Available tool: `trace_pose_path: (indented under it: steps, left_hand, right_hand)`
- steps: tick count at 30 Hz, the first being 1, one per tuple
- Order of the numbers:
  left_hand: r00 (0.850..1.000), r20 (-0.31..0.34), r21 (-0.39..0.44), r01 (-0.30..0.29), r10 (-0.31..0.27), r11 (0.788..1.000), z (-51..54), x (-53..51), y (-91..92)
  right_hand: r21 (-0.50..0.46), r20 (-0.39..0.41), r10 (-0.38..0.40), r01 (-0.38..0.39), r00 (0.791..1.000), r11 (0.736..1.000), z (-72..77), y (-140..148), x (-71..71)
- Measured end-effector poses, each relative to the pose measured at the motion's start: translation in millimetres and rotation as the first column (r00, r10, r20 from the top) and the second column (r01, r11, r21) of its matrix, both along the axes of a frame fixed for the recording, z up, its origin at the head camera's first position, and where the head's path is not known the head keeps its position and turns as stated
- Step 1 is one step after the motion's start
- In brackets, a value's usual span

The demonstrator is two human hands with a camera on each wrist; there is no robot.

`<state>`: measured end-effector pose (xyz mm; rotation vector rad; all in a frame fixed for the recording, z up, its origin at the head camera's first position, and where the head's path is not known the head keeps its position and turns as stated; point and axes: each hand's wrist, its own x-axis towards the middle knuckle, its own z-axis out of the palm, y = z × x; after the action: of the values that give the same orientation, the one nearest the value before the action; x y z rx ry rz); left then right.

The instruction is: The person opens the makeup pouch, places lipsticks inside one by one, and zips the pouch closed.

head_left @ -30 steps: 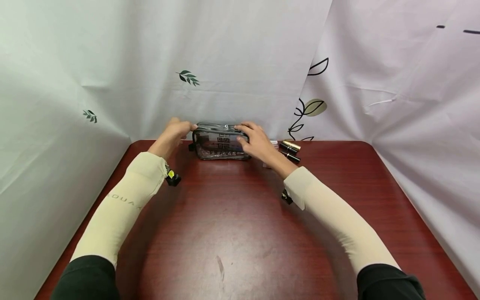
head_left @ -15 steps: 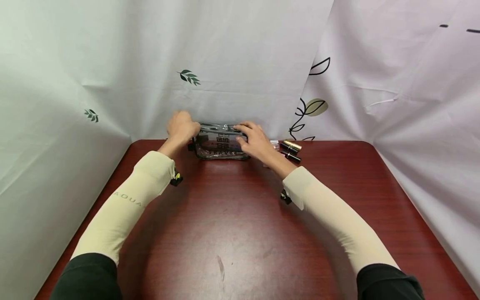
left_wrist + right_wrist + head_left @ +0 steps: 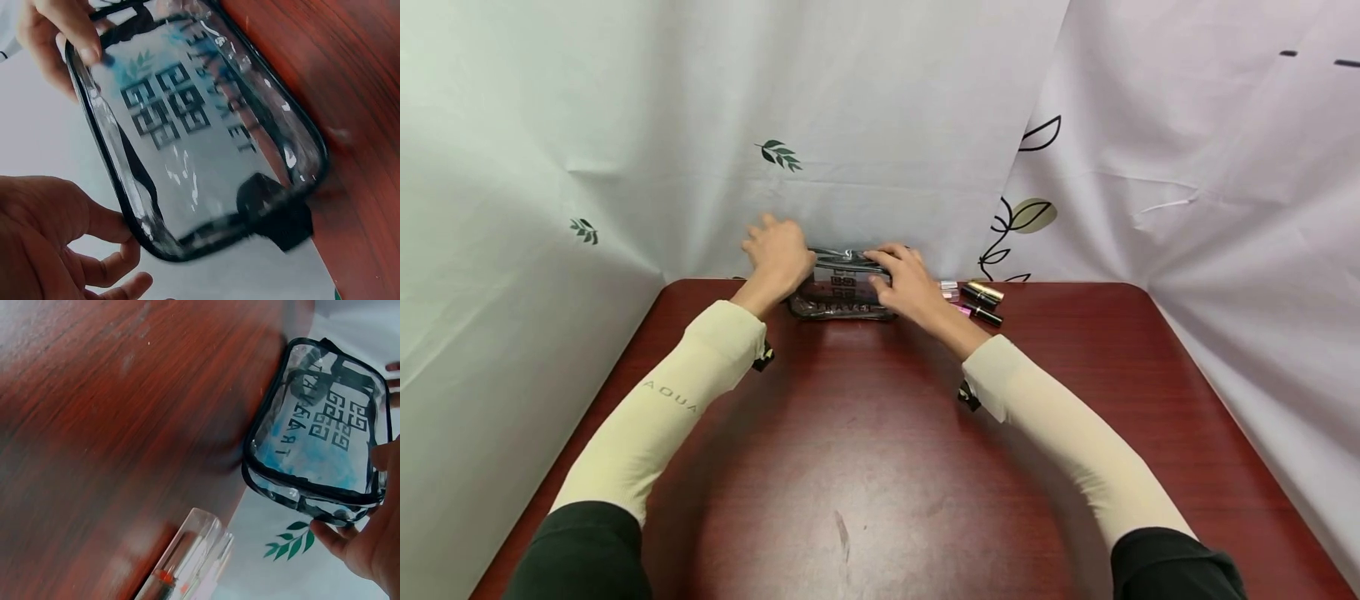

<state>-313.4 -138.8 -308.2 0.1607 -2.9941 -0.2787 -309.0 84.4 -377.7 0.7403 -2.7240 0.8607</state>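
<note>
A clear cosmetic pouch [image 3: 844, 290] with black trim and "TRAVEL" lettering stands upright at the table's far edge. My left hand [image 3: 781, 257] is at its upper left; in the left wrist view the thumb and a curled finger pinch the top edge near the corner. Whether a zip pull lies between them is hidden. At the upper right, my right hand [image 3: 907, 282] grips the pouch, thumb on the front and fingers over the top. A blue tint shows through the plastic in the right wrist view.
Just right of the pouch lie several cosmetic tubes, among them a black one [image 3: 987, 315], a gold one [image 3: 987, 290] and clear-capped ones [image 3: 190, 550]. A white cloth [image 3: 880, 125] hangs directly behind the dark red table [image 3: 880, 467].
My left hand has slid rightward along the pouch's top edge, its other fingers now spread upward. The right hand keeps its grip, shifting slightly left; more of a pink tube shows.
</note>
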Motion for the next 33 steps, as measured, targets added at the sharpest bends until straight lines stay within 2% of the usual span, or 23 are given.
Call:
trace_pose_path:
  steps: [4, 16, 23, 33]
  left_hand:
    - [0.999, 0.028, 0.001, 0.025, -0.025, 1.000, -0.3, 1.7, 8.5]
    - [0.999, 0.044, 0.098, 0.014, -0.018, 0.995, -1.3, 2.2, 9.9]
    - [0.999, 0.022, 0.097, 0.038, -0.041, 0.995, -0.8, 3.4, 16.2]
    - [1.000, 0.012, 0.086, 0.027, -0.028, 0.996, -7.1, 3.4, 27.5]
  right_hand:
    - [-0.003, -0.018, 0.007, -0.007, 1.000, 1.000, -0.3, -3.4, 1.5]
    - [-0.012, -0.017, 0.010, -0.010, 1.000, 1.000, -0.5, -4.2, 0.7]
    - [-0.022, -0.023, 0.000, 0.000, 1.000, 1.000, -0.1, -2.5, 1.1]
    - [0.001, -0.031, -0.020, 0.020, 0.999, 1.000, -1.0, 5.2, 1.8]
